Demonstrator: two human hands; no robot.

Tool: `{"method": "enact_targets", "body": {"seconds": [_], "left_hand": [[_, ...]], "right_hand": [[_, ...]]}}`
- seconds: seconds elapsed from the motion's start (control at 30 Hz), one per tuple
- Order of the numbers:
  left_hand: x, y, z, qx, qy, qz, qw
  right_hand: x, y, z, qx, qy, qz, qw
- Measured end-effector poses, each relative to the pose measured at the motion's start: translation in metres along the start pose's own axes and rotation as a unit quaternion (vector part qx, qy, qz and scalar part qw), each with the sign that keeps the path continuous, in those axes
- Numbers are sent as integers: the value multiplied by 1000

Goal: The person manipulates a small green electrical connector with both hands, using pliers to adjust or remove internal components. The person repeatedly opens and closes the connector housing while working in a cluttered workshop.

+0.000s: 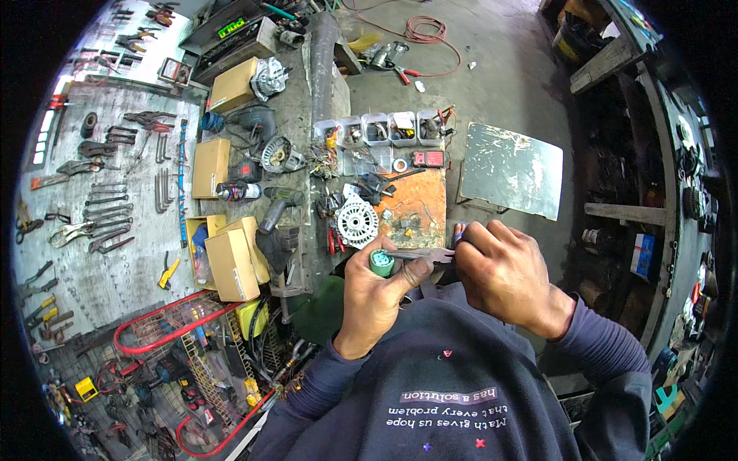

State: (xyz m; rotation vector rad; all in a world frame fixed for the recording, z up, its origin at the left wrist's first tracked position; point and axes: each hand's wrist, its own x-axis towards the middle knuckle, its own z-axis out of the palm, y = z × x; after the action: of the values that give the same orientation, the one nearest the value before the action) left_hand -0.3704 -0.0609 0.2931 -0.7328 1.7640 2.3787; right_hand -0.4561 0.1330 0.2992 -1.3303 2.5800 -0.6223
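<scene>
My left hand (370,294) is closed round a small green cylindrical part, which looks like a plug connector (382,263), its open end facing up. In my right hand (503,269) is a pair of long-nose pliers (430,254), gripped near the handles. Their narrow jaws point left and reach the green part, beside my left thumb; whether the tips are inside it I cannot tell. Just beyond my hands, a silver alternator housing (358,220) rests by the edge of an orange work board (419,201). Small loose parts lie on that board.
Clear plastic bins (376,129) of small parts line the board's far side, near a red meter (428,158). Cardboard boxes (232,265) and alternators stand on the bench at left. A worn square stool top (513,169) is at right. A red cable (425,29) lies coiled on the floor.
</scene>
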Motion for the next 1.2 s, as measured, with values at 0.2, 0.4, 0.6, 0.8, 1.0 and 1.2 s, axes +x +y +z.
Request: {"method": "enact_targets", "body": {"seconds": [0.2, 0.4, 0.6, 0.8, 1.0, 1.2], "left_hand": [[4, -6, 2, 31, 19, -9, 999], [9, -22, -2, 70, 55, -21, 996], [25, -47, -5, 44, 79, -61, 994], [48, -80, -8, -20, 140, -108, 984], [31, -160, -10, 219, 95, -120, 964], [30, -95, -27, 98, 51, 45, 993]], "right_hand": [[-4, -4, 14, 30, 29, 42, 998], [-10, -7, 41, 53, 34, 91, 994], [-9, -3, 82, 70, 79, 130, 986], [-8, 4, 126, 66, -4, 189, 980], [7, 65, 183, 45, -63, 346, 935], [2, 80, 131, 96, -4, 298, 950]]}}
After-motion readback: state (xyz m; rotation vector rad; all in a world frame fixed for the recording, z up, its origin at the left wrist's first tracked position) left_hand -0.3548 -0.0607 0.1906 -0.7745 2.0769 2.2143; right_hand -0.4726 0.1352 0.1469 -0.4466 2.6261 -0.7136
